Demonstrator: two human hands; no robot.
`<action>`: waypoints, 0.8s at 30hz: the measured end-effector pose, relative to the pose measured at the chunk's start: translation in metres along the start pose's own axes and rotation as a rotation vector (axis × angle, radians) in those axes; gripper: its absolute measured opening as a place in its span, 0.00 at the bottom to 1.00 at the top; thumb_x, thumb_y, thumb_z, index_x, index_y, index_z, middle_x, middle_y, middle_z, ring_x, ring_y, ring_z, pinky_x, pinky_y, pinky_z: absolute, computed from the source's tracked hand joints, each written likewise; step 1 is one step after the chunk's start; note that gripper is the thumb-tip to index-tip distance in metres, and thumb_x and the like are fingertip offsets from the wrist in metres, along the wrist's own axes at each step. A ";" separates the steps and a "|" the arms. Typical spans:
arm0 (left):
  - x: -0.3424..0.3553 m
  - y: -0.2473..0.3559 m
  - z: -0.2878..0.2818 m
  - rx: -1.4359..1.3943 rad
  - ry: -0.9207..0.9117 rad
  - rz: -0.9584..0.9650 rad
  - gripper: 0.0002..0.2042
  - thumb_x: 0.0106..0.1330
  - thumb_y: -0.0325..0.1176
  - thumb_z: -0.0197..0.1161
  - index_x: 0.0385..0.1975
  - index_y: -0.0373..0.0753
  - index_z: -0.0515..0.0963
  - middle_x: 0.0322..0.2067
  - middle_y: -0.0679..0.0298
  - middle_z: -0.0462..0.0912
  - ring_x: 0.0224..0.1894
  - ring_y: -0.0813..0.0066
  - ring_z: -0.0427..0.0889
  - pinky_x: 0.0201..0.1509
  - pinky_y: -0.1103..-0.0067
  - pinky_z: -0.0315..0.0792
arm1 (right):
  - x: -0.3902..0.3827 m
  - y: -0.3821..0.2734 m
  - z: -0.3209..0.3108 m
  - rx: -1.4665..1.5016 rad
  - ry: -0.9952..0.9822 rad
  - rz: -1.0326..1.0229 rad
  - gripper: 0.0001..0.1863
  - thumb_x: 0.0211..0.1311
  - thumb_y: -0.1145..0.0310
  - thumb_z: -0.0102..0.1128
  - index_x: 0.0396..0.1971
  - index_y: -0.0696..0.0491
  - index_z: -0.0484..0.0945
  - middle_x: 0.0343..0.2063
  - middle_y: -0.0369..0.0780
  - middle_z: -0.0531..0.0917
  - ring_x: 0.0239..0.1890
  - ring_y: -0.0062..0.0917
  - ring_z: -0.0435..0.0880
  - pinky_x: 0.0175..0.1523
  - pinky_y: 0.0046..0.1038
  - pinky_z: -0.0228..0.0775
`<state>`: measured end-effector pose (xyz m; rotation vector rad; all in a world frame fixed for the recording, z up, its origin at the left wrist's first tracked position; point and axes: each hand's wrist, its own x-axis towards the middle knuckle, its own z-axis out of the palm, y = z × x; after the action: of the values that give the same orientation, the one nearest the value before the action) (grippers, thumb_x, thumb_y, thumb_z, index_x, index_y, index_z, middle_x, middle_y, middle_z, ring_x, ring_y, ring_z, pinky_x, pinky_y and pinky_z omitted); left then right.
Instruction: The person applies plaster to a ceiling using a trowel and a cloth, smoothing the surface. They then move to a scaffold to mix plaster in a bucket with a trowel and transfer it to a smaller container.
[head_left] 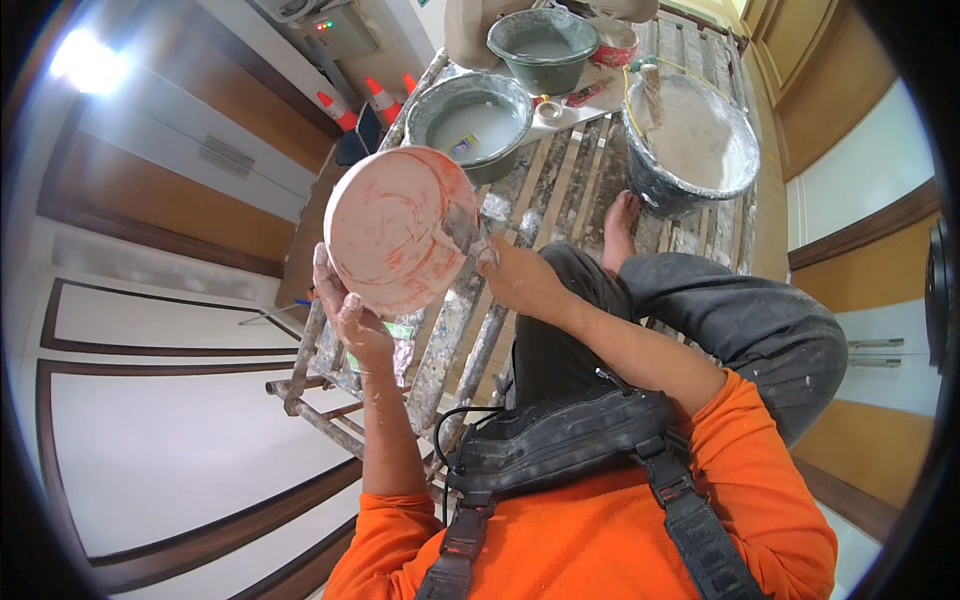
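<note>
My left hand (354, 322) is closed on the lower left rim of a red bowl (385, 215), holding it tilted up above the planks. A pale plaster-like coat covers much of the bowl's inside, with red streaks showing through. In my right hand (522, 278) is a putty knife (462, 228), its smeared blade against the bowl's right side. My right fingers wrap the handle and hide most of it. White residue marks the fingers of both hands.
Two green basins (545, 82) of cloudy liquid stand ahead on the paint-spattered scaffold platform (436, 382). A black bucket (680, 195) of pale mix sits right, a stick-like handle (653, 95) inside. Near the basins lie a tape roll (548, 110) and a red tool (586, 93). Orange cones (382, 98) stand beyond.
</note>
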<state>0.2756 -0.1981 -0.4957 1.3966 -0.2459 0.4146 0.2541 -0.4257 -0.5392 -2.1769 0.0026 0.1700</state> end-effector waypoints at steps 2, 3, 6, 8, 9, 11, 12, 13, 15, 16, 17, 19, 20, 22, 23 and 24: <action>0.015 0.013 0.003 0.068 -0.070 -0.025 0.40 0.64 0.51 0.56 0.72 0.31 0.58 0.63 0.50 0.70 0.66 0.61 0.69 0.70 0.66 0.61 | -0.005 0.000 0.006 -0.021 0.062 -0.006 0.23 0.69 0.60 0.54 0.56 0.62 0.69 0.32 0.61 0.83 0.38 0.59 0.83 0.46 0.53 0.74; 0.024 0.022 0.006 0.142 -0.090 -0.078 0.39 0.66 0.53 0.56 0.71 0.31 0.60 0.62 0.50 0.72 0.64 0.62 0.71 0.69 0.67 0.63 | -0.008 -0.001 0.008 -0.033 0.089 -0.009 0.21 0.68 0.61 0.54 0.53 0.60 0.71 0.30 0.60 0.84 0.36 0.58 0.84 0.44 0.53 0.75; 0.059 0.033 0.014 0.414 -0.179 -0.130 0.34 0.69 0.54 0.61 0.66 0.34 0.69 0.54 0.53 0.79 0.54 0.65 0.79 0.58 0.71 0.71 | -0.008 -0.008 -0.007 -0.156 0.012 -0.072 0.26 0.70 0.61 0.53 0.61 0.61 0.67 0.30 0.60 0.84 0.36 0.57 0.85 0.43 0.53 0.75; 0.074 0.049 0.034 0.559 -0.250 -0.193 0.31 0.67 0.51 0.65 0.63 0.35 0.72 0.53 0.53 0.80 0.52 0.66 0.80 0.56 0.71 0.73 | -0.005 -0.007 -0.007 -0.182 0.045 -0.124 0.21 0.68 0.63 0.53 0.56 0.59 0.70 0.27 0.57 0.84 0.33 0.55 0.84 0.41 0.51 0.76; 0.078 0.042 0.039 0.611 -0.209 -0.186 0.26 0.67 0.47 0.68 0.57 0.35 0.76 0.48 0.53 0.83 0.49 0.67 0.82 0.55 0.71 0.73 | -0.004 -0.009 -0.006 -0.195 0.063 -0.151 0.19 0.66 0.64 0.53 0.54 0.58 0.72 0.26 0.56 0.84 0.31 0.54 0.84 0.39 0.50 0.77; 0.070 0.041 0.055 0.701 -0.139 -0.105 0.23 0.70 0.44 0.66 0.55 0.33 0.77 0.46 0.56 0.83 0.48 0.70 0.80 0.55 0.73 0.72 | -0.008 -0.019 -0.001 -0.225 -0.001 -0.094 0.21 0.66 0.64 0.52 0.56 0.58 0.71 0.27 0.55 0.84 0.32 0.54 0.85 0.39 0.51 0.77; 0.065 0.040 0.064 0.748 -0.106 -0.064 0.21 0.71 0.43 0.66 0.54 0.31 0.78 0.45 0.57 0.83 0.47 0.71 0.79 0.55 0.74 0.72 | -0.010 -0.025 0.003 -0.237 -0.033 -0.065 0.22 0.66 0.65 0.51 0.57 0.59 0.71 0.28 0.55 0.85 0.32 0.54 0.85 0.39 0.51 0.77; 0.058 0.035 0.066 0.684 -0.067 0.006 0.19 0.72 0.41 0.64 0.51 0.31 0.79 0.43 0.59 0.83 0.45 0.73 0.78 0.53 0.74 0.72 | -0.016 -0.032 0.004 -0.188 -0.080 -0.076 0.23 0.67 0.64 0.51 0.58 0.59 0.70 0.29 0.55 0.85 0.33 0.55 0.85 0.41 0.51 0.77; 0.053 0.026 0.053 0.602 -0.037 0.021 0.18 0.73 0.41 0.64 0.50 0.31 0.79 0.43 0.60 0.83 0.45 0.74 0.78 0.53 0.75 0.72 | -0.030 -0.050 0.005 -0.083 -0.179 -0.098 0.25 0.68 0.63 0.50 0.61 0.61 0.69 0.32 0.57 0.85 0.36 0.56 0.85 0.45 0.52 0.76; 0.052 0.025 0.045 0.562 -0.021 0.028 0.18 0.73 0.41 0.63 0.50 0.31 0.79 0.42 0.60 0.82 0.45 0.75 0.78 0.53 0.75 0.73 | -0.029 -0.048 0.009 0.018 -0.168 -0.137 0.26 0.68 0.63 0.50 0.62 0.61 0.68 0.33 0.58 0.85 0.38 0.57 0.85 0.47 0.52 0.76; 0.052 0.027 0.042 0.435 -0.028 -0.052 0.17 0.74 0.39 0.62 0.52 0.32 0.78 0.44 0.62 0.81 0.47 0.76 0.78 0.53 0.75 0.72 | -0.027 -0.043 0.012 0.107 -0.153 -0.173 0.27 0.68 0.63 0.50 0.62 0.61 0.67 0.34 0.59 0.85 0.39 0.57 0.84 0.49 0.52 0.75; 0.051 0.021 0.029 0.334 -0.077 -0.058 0.16 0.74 0.38 0.61 0.54 0.32 0.77 0.45 0.61 0.81 0.48 0.75 0.77 0.54 0.75 0.72 | -0.019 -0.027 0.012 0.216 -0.126 -0.142 0.27 0.68 0.62 0.50 0.63 0.62 0.67 0.36 0.61 0.84 0.42 0.59 0.84 0.52 0.53 0.74; 0.050 0.019 0.018 0.299 -0.096 -0.055 0.16 0.74 0.37 0.60 0.54 0.33 0.76 0.46 0.61 0.80 0.49 0.75 0.77 0.54 0.75 0.72 | -0.009 -0.016 0.009 0.246 -0.123 -0.085 0.27 0.69 0.62 0.51 0.63 0.62 0.67 0.37 0.62 0.84 0.43 0.59 0.83 0.53 0.53 0.73; 0.042 0.022 0.007 0.150 -0.088 -0.094 0.20 0.71 0.38 0.61 0.55 0.30 0.75 0.49 0.58 0.80 0.51 0.70 0.79 0.56 0.73 0.73 | -0.004 -0.007 0.000 0.176 -0.084 0.000 0.27 0.69 0.61 0.51 0.62 0.62 0.67 0.37 0.63 0.83 0.44 0.60 0.83 0.54 0.54 0.73; 0.038 0.025 0.007 0.069 -0.076 -0.109 0.21 0.69 0.39 0.63 0.55 0.29 0.75 0.49 0.57 0.80 0.50 0.70 0.80 0.55 0.72 0.74 | -0.005 -0.009 -0.006 0.077 -0.054 0.021 0.27 0.69 0.61 0.51 0.62 0.62 0.67 0.37 0.63 0.83 0.44 0.60 0.83 0.53 0.54 0.73; 0.034 0.027 0.007 -0.012 -0.063 -0.124 0.23 0.67 0.39 0.65 0.55 0.28 0.75 0.49 0.56 0.80 0.49 0.69 0.81 0.55 0.72 0.74 | -0.006 -0.012 -0.009 -0.021 -0.024 0.041 0.27 0.69 0.61 0.51 0.62 0.61 0.67 0.37 0.63 0.83 0.43 0.60 0.83 0.53 0.54 0.73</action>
<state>0.2958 -0.1975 -0.4562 1.4065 -0.2108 0.2666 0.2503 -0.4269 -0.5238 -2.1968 0.0322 0.2208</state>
